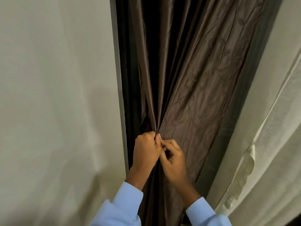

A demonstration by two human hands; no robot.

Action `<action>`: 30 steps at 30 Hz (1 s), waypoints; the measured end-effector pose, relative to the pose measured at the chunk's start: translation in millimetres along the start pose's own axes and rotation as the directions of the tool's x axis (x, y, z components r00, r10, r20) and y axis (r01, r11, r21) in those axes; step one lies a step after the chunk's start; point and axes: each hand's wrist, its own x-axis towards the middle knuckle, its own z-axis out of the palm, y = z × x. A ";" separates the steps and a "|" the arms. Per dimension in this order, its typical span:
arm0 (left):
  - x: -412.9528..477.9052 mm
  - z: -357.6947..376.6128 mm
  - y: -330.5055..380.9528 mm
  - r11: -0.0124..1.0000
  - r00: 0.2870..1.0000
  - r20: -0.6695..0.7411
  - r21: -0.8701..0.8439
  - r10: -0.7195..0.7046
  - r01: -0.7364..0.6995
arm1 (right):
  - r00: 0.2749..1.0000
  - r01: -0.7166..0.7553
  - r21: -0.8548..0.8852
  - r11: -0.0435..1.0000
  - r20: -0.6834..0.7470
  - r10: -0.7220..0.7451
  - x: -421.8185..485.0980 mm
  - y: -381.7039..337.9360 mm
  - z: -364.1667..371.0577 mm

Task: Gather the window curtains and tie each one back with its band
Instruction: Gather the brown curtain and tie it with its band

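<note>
left hand point(146, 152) and right hand point(174, 163) pinch gathered brown curtain point(195, 88)

The curtain point(192, 82) is glossy dark brown, with a faint pattern of small dotted sprigs. The wall point(53, 95) is plain off-white, its frame point(119, 95) grey. Both sleeves point(125, 203) are light blue.

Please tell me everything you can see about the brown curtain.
The brown curtain is a dark, shiny, satin-like fabric, creased, with a faint woven pattern. It hangs in a dark recess between a pale surface and a cream cloth. Its folds converge to one bunch, which the left hand grips and the right hand pinches. No band shows.
</note>
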 end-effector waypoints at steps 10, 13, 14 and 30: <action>6.1 7.7 -13.1 0.996 0.998 -0.023 0.059 0.066 -0.064 | 0.688 -0.495 0.008 0.869 -0.607 0.398 48.8 55.9 -87.4; 5.8 10.8 -13.5 0.995 0.997 -0.018 0.060 0.077 -0.076 | 0.664 -0.554 0.270 0.787 -0.428 0.614 60.3 73.2 -114.7; 6.0 11.9 -14.1 0.995 0.997 -0.013 0.058 0.077 -0.076 | 0.699 -0.516 0.358 0.778 -0.349 0.624 60.2 78.6 -121.1; 1.6 31.9 1.2 0.979 0.988 0.124 0.169 0.094 -0.115 | 0.783 -0.106 0.230 0.967 -0.581 0.224 4.1 16.5 -64.0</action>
